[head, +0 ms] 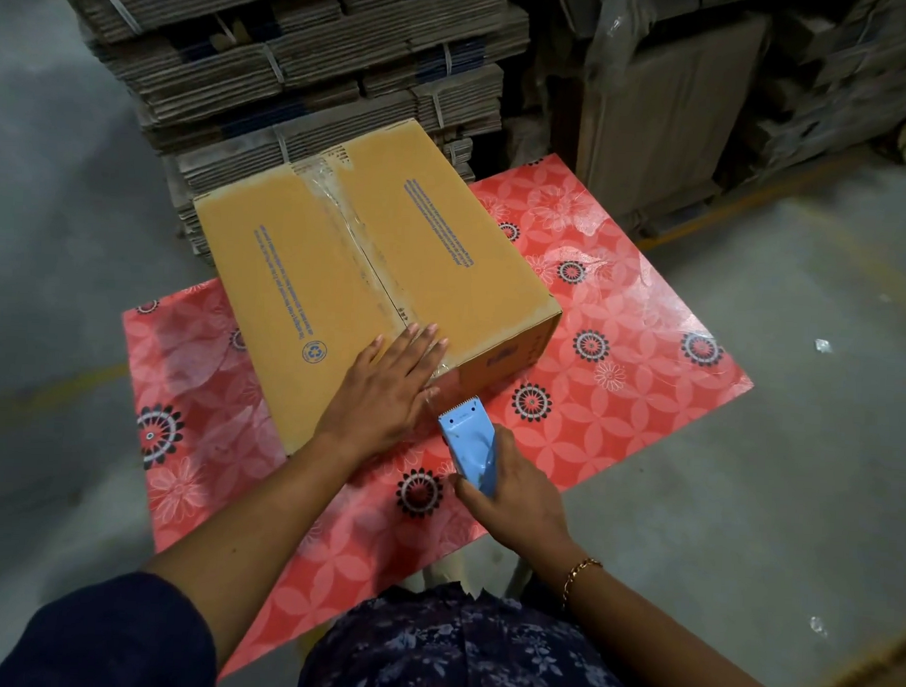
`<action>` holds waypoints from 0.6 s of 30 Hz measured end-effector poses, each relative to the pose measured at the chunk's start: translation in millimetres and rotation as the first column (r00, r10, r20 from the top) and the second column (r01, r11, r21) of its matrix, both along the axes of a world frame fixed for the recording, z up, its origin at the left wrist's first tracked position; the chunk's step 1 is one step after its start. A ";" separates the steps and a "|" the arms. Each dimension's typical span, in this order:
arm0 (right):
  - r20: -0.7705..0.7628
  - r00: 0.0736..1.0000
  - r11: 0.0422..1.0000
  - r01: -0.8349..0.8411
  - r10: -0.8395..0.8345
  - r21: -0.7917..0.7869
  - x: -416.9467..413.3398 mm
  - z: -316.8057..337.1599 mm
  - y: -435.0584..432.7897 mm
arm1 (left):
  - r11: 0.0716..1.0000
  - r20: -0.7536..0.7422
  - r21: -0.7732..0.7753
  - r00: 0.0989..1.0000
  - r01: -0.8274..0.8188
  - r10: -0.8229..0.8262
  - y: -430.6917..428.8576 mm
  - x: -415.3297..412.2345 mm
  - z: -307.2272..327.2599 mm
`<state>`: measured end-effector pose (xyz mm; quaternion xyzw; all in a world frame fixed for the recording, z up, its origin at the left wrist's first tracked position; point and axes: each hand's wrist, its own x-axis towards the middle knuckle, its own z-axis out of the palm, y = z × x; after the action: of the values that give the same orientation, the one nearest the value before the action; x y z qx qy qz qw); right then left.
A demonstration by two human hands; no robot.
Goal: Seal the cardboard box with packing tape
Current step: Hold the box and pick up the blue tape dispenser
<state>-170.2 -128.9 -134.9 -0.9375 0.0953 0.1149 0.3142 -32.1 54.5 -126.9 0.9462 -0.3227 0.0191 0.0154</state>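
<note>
On the red floral bench (647,319), the cardboard box (341,257) lies taped along its seam. My left hand (388,387) presses flat, fingers spread, pinning the tape end; my right hand (507,494) grips the blue tape dispenser (470,446), apparently ready to cut.

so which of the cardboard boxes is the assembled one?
The orange-brown box on the red floral table, under the left hand. The boxes behind it are folded flat in strapped stacks.

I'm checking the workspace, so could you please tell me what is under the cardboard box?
The cardboard box rests on a red floral sheet, which shows all around it. Whatever lies directly beneath the box is covered.
</note>
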 end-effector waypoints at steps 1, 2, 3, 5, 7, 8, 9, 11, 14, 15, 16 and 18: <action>0.007 1.000 1.000 0.002 -0.002 -0.001 -2.0 0.8 -0.5 | 1.000 0.001 0.000 1.000 -0.001 0.001 0.0 -0.2 -0.4; 0.012 1.000 1.000 0.002 -0.002 -0.002 -4.2 2.1 -1.0 | 1.000 0.000 -0.002 1.000 -0.003 0.003 -0.1 -0.3 -0.9; 0.012 1.000 1.000 0.003 -0.003 -0.001 -6.4 3.0 -1.6 | 1.000 -0.002 -0.003 1.000 -0.005 0.005 -0.1 -0.5 -1.2; 0.009 1.000 1.000 0.009 -0.009 0.000 -10.0 5.4 -2.7 | 1.000 -0.005 0.001 1.000 -0.005 0.005 -0.2 -0.2 -1.2; 0.011 1.000 1.000 0.009 -0.009 -0.005 -10.8 7.4 -4.1 | 1.000 -0.003 0.002 1.000 -0.011 0.011 -0.8 -0.2 -0.6; 0.014 1.000 1.000 0.006 -0.006 -0.008 -10.7 8.1 -4.8 | 1.000 -0.001 0.001 1.000 -0.014 0.014 -1.1 -0.2 -0.4; 0.020 1.000 1.000 0.005 -0.005 -0.006 -11.4 9.0 -5.3 | 1.000 0.002 -0.001 1.000 -0.015 0.015 -1.3 -0.4 -0.2; 0.030 1.000 1.000 0.007 -0.007 0.004 -14.1 11.4 -5.8 | 1.000 0.011 -0.005 1.000 -0.018 0.018 -1.3 -1.6 -0.5; 0.035 0.999 1.000 0.006 -0.006 0.007 -16.9 14.4 -5.5 | 1.000 0.007 -0.002 1.000 -0.020 0.020 -1.8 -2.6 0.2; 0.031 0.999 1.000 0.007 -0.007 0.006 -17.5 14.0 -5.8 | 1.000 0.005 0.001 1.000 -0.021 0.021 -1.8 -3.1 0.5; 0.027 1.000 1.000 0.007 -0.007 0.003 -18.4 14.4 -6.3 | 1.000 0.004 0.003 1.000 -0.022 0.022 -1.8 -3.5 0.4; 0.013 1.000 1.000 0.001 -0.001 -0.004 -22.4 13.4 -8.9 | 1.000 -0.003 0.006 1.000 -0.022 0.022 -2.0 -2.6 0.8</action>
<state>-192.6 -137.9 -121.5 -0.9389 0.0939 0.1084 0.3130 -34.7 52.4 -126.0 0.9497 -0.3125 0.0168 0.0127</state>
